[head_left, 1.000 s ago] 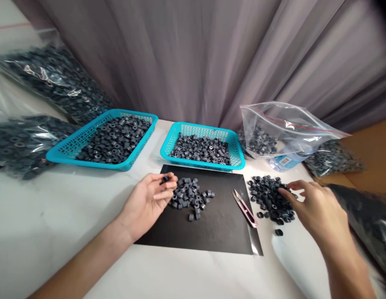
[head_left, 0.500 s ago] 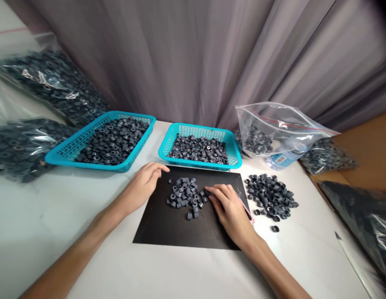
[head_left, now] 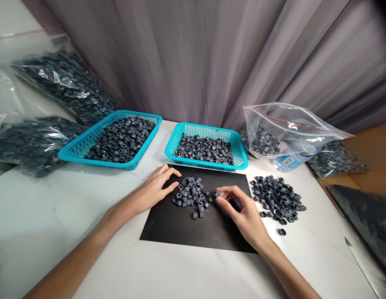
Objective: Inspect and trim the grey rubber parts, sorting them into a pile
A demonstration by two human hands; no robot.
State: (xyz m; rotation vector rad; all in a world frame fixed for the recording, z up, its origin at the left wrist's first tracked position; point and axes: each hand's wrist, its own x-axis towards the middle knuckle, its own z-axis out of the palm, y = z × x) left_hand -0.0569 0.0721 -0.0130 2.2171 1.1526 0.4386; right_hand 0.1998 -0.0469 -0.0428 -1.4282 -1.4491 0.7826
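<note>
Over the left edge of a black mat (head_left: 174, 230) rests my left hand (head_left: 153, 189), open, thumb and fingers apart. Its thumb tip is at a small dark ring beside a pile of grey cylindrical pieces with holes (head_left: 188, 193); whether they touch I cannot tell. To the right of that pile, my right hand (head_left: 242, 211) pinches a small grey cylindrical piece (head_left: 217, 194) between thumb and fingers, just above the mat. Two loose pieces (head_left: 198, 214) lie at the pile's near side.
Two blue baskets (head_left: 96, 165) (head_left: 208, 164) of similar pieces stand behind the mat. More dark rings (head_left: 276, 199) lie on the right. Around them are filled plastic bags (head_left: 65, 83) (head_left: 300, 120), a water bottle (head_left: 288, 162) and a pointed white strip (head_left: 361, 265).
My right hand has picked up a grey cylindrical piece from the pile's right side. My left hand has moved in toward the ring at the pile's left. The view has shifted slightly.
</note>
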